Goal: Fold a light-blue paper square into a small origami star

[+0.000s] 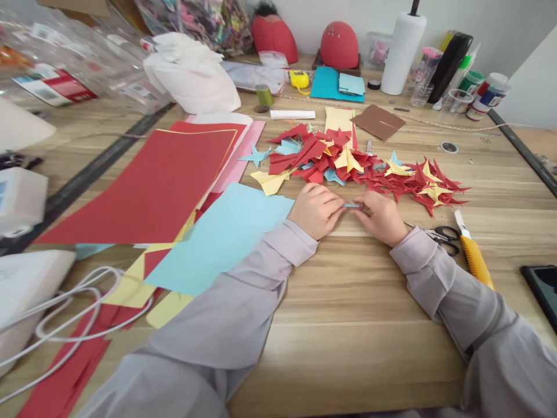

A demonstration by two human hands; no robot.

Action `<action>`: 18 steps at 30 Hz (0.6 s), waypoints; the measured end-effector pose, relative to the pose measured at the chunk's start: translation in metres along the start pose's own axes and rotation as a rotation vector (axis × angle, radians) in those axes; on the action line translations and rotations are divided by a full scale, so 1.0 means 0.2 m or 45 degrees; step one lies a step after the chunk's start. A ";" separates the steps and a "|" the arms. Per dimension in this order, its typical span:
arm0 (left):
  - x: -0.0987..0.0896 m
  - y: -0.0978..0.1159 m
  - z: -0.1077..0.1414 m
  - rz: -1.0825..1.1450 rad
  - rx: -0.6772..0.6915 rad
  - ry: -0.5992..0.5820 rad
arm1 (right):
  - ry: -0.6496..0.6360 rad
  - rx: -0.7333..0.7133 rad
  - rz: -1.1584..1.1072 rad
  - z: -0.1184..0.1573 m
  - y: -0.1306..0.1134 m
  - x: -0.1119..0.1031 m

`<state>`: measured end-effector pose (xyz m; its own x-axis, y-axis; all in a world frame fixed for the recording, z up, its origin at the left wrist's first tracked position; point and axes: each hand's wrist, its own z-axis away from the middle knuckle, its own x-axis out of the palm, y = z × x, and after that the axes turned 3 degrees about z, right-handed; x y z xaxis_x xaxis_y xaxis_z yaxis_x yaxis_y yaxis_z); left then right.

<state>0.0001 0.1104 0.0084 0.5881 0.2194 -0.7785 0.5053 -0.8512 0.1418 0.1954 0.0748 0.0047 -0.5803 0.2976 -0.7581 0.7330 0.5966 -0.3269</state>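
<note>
Narrow blue paper strip point(351, 205) pinched between left hand point(316, 210) and right hand point(379, 217), both sets of fingertips nearly closed on it, just below heap of red, yellow and blue paper stars point(369, 168) (strip's fold state too small to tell). Fine strip handling in hand; next move calls for steady fingertip control. Scissors point(442, 237) lying unheld, below and right of heap.

On the bench point(348, 325), the left hand point(315, 210) and right hand point(380, 217) hold a narrow paper strip point(351, 205) between them. A heap of folded paper stars point(361, 165) lies just behind both hands. Overlapping paper sheets point(148, 186) lie to the left, under the left sleeve point(243, 290). Scissors point(444, 235) and a utility knife point(474, 255) lie just right of the right hand, and a paper towel roll point(402, 52) stands toward the back.
</note>
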 end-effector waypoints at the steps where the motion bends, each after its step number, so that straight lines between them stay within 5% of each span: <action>1: 0.00 0.00 0.00 -0.002 0.019 0.001 | -0.015 -0.015 0.008 0.00 -0.01 0.00; 18: 0.00 0.00 -0.01 0.020 -0.025 0.098 | 0.005 -0.083 -0.005 -0.01 -0.02 -0.01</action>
<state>0.0002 0.1113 0.0094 0.6427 0.2429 -0.7266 0.5074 -0.8455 0.1662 0.1929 0.0720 0.0092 -0.5848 0.2981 -0.7544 0.7060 0.6450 -0.2924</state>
